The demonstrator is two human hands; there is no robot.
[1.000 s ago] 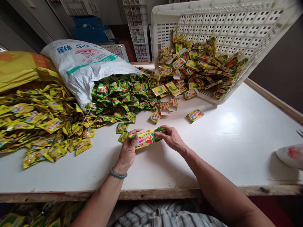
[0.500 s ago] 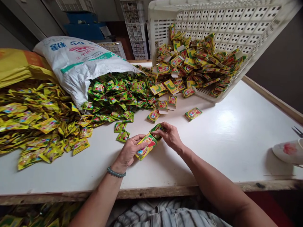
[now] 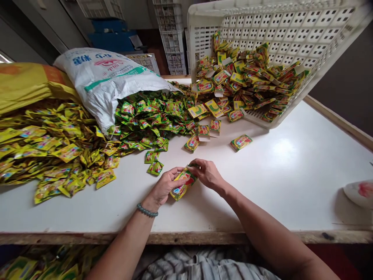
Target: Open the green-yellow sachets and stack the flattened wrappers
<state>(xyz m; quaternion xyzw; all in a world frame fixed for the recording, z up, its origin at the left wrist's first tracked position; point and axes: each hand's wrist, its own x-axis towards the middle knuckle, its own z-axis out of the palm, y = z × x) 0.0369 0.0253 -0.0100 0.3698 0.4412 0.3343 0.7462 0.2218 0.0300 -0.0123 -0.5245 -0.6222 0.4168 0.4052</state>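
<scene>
A small yellow and green box (image 3: 181, 188) is held in my left hand (image 3: 164, 187), thumb across its printed face. My right hand (image 3: 206, 173) pinches at the box's upper right end, where a bit of green packet (image 3: 193, 166) shows between its fingers; most of that packet is hidden. Two green packets (image 3: 155, 168) lie on the white table beyond my left hand. One closed-looking box (image 3: 241, 142) rests on the table to the upper right of my hands.
A tipped white basket (image 3: 317, 46) spills boxes (image 3: 244, 77) at the back right. Green packets (image 3: 151, 112) pour from a white sack (image 3: 110, 74); yellow packets (image 3: 58, 151) pile at left. A white cup (image 3: 359, 193) lies at the right edge.
The green packet at the box's end, largely visible before, now shows only a small part, with my right hand closer to the box. The whole view has shifted slightly.
</scene>
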